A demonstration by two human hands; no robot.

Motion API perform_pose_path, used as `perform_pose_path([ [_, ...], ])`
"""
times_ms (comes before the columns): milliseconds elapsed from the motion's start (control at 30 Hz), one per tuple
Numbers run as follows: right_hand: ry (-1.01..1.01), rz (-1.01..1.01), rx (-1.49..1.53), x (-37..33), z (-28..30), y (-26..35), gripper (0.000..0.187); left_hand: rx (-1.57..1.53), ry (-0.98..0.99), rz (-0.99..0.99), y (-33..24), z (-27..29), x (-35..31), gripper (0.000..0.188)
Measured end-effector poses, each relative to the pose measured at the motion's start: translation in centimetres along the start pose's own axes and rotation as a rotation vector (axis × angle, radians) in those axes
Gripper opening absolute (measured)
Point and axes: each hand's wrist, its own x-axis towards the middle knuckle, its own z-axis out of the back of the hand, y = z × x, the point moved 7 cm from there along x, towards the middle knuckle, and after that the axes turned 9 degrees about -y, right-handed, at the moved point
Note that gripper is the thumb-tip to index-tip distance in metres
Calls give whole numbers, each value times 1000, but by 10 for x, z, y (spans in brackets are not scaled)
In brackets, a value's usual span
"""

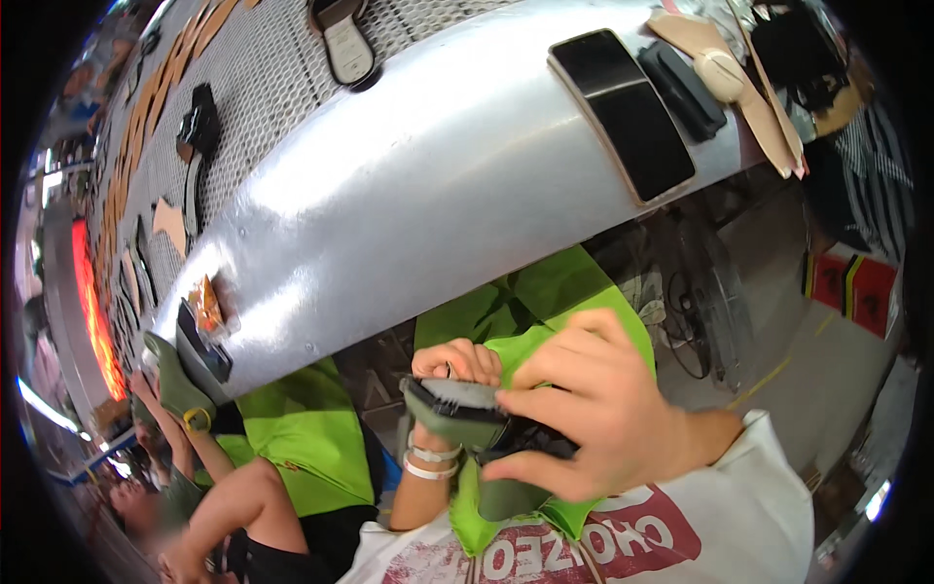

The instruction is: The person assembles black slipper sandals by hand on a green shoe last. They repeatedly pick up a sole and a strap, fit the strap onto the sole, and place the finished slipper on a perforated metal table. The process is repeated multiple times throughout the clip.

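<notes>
In front of my chest I hold an olive-green shoe piece [457, 425] with a grey upper edge and black material along its opening. My left hand [457, 360] has its fingers curled at the far side of the piece, and the piece hides its palm. White bands [432, 462] circle that wrist. From the right, my right hand [598, 409] reaches around the black end, thumb below and a forefinger at the grey edge. Slight motion blur softens that hand. Under both hands lies a bright green apron [545, 292] over my lap.
The smooth metal table edge [418, 195] curves ahead, beside a perforated surface holding a sandal [348, 49] and brown strips [161, 97]. At right lie a large phone [628, 112], a black case [683, 90] and beige pieces [769, 127]. A co-worker's arm [243, 506] is close on the left.
</notes>
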Motion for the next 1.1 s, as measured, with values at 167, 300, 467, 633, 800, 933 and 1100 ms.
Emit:
perform_pose_path([
  [167,58,-290,431,-12,-4,-77,26,705,-219,-129,-45,-10,-5,16],
  [300,65,-439,636,-26,0,-100,42,1070,-115,-396,-72,-76,-8,14],
  [467,-82,-353,335,-13,-4,-91,52,1040,-74,-490,-77,-81,-15,9],
  [633,-160,-238,544,-13,-18,-85,46,1040,-44,-540,-85,-76,-24,13],
  [800,-104,-167,548,-9,-23,-75,44,625,198,339,-28,-35,7,35],
  [933,-10,-137,633,-1,-34,-67,44,278,412,796,14,-32,-4,37],
  [1100,-42,-235,671,-6,-35,-82,47,557,99,207,-44,-48,1,32],
])
